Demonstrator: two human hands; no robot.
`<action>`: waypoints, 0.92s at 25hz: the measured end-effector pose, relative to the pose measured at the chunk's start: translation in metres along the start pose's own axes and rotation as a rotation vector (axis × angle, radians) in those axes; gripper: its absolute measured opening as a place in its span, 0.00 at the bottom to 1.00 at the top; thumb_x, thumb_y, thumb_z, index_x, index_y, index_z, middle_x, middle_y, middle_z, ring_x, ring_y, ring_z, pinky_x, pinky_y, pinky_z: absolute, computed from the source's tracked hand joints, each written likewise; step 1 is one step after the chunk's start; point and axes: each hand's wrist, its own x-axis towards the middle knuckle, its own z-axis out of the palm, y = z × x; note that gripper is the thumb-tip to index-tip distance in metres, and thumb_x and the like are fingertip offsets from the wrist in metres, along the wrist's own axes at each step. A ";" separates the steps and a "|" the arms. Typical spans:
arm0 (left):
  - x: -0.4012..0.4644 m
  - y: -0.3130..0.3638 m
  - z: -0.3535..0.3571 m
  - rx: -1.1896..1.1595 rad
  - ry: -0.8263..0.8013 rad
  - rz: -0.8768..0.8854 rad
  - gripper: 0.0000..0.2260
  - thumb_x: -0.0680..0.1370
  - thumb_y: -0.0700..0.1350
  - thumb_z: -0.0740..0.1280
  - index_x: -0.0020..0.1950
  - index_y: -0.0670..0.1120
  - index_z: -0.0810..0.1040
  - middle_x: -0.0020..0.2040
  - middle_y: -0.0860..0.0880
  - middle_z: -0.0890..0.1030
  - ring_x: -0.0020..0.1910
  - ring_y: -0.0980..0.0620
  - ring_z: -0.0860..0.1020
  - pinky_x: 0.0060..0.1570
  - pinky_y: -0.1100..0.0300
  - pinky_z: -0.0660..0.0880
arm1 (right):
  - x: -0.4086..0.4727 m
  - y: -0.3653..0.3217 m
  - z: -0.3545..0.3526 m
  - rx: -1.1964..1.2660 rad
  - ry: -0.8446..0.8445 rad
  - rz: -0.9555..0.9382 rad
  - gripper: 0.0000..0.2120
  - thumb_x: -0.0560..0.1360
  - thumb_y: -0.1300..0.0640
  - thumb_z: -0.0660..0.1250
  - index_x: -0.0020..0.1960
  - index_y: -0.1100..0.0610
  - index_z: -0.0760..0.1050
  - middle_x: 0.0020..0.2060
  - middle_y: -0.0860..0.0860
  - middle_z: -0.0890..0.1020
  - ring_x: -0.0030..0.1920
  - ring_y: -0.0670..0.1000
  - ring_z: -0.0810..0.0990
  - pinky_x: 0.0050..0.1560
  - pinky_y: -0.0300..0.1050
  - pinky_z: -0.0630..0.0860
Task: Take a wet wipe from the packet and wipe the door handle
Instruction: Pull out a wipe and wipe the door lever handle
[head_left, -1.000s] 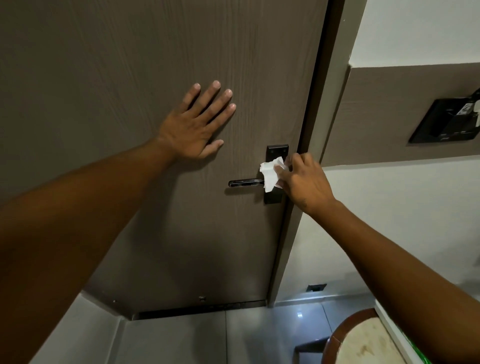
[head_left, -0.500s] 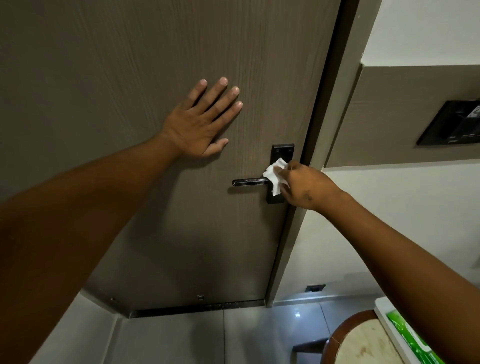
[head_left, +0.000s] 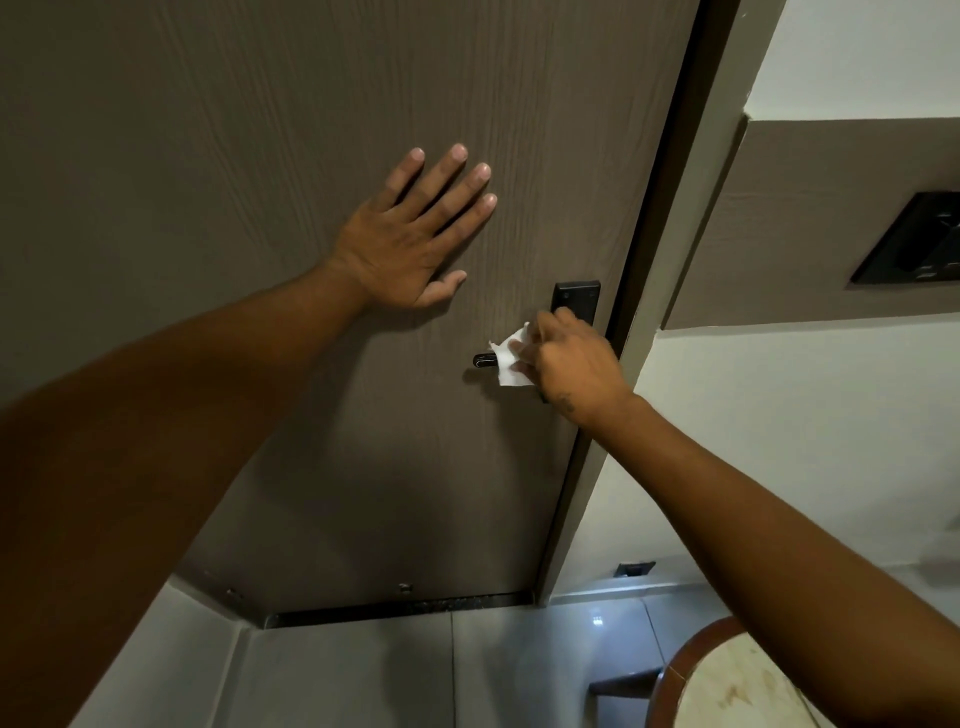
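A black lever door handle (head_left: 483, 359) juts left from a black backplate (head_left: 576, 299) on a brown wood-grain door (head_left: 260, 130). My right hand (head_left: 576, 364) grips a crumpled white wet wipe (head_left: 511, 358) wrapped over the lever, so only the lever's left tip shows. My left hand (head_left: 415, 234) lies flat on the door, fingers spread, up and to the left of the handle. No wipe packet is in view.
The door frame (head_left: 670, 260) runs along the door's right edge, with a white wall (head_left: 779, 441) beyond it. A black wall panel (head_left: 914, 241) hangs at the far right. A round table edge (head_left: 685, 670) sits at the bottom right above the tiled floor (head_left: 363, 675).
My right hand has slid the wipe leftward along the lever, covering more of it. My left hand stays flat on the door. The green packet at bottom right has left the view.
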 end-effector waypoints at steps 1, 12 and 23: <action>-0.001 -0.001 0.001 0.002 0.009 0.001 0.38 0.81 0.64 0.55 0.85 0.42 0.56 0.83 0.38 0.57 0.81 0.35 0.57 0.78 0.37 0.51 | 0.005 -0.012 0.003 0.056 0.026 -0.014 0.12 0.70 0.52 0.78 0.48 0.58 0.82 0.41 0.55 0.80 0.40 0.54 0.79 0.37 0.49 0.78; -0.003 -0.003 0.008 0.004 0.055 0.013 0.38 0.81 0.63 0.55 0.85 0.42 0.55 0.84 0.38 0.54 0.81 0.35 0.56 0.80 0.39 0.44 | -0.043 0.027 0.016 0.713 0.127 0.566 0.05 0.79 0.45 0.65 0.46 0.45 0.75 0.46 0.44 0.80 0.46 0.45 0.79 0.46 0.54 0.81; -0.004 -0.001 0.012 -0.037 0.053 0.005 0.39 0.80 0.64 0.55 0.85 0.43 0.54 0.85 0.40 0.49 0.83 0.36 0.52 0.80 0.37 0.47 | -0.028 -0.044 0.040 0.973 0.152 0.795 0.08 0.77 0.41 0.67 0.45 0.43 0.71 0.41 0.41 0.82 0.43 0.36 0.81 0.40 0.39 0.78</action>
